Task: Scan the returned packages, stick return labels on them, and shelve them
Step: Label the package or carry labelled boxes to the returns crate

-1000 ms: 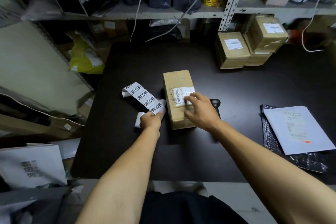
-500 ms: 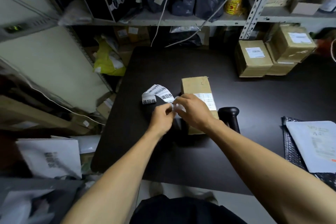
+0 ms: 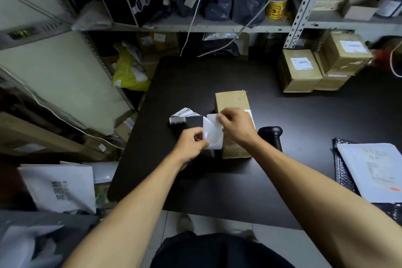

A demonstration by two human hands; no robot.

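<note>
Change: half a second on, the strip of return labels (image 3: 185,116) has collapsed from an open arch into a crumpled fold on the black table (image 3: 304,115), and a pale sheet (image 3: 214,134), not seen before, now stretches between the hands.
Left hand (image 3: 191,147): fingers and thumb pinched together on the sheet's lower left edge, just beside the box.
Right hand (image 3: 236,127): fingertips clamped on the sheet's upper right corner, over the box top.
Package: the brown cardboard box (image 3: 231,102) lies flat at mid-table, lengthwise away from the person, its near half under the right hand.
Scanner: the black handheld scanner (image 3: 270,135) lies just right of the box, partly behind the right wrist.
Background: more cardboard boxes (image 3: 300,69) stand stacked at the far right under the shelf (image 3: 217,26); a white mailer (image 3: 372,172) lies at the table's right edge.
Hard to read: the box's shipping label (image 3: 250,115) shows only as a sliver past the knuckles. Whether the sheet is a label or its backing cannot be told. The strip's print is blurred.
</note>
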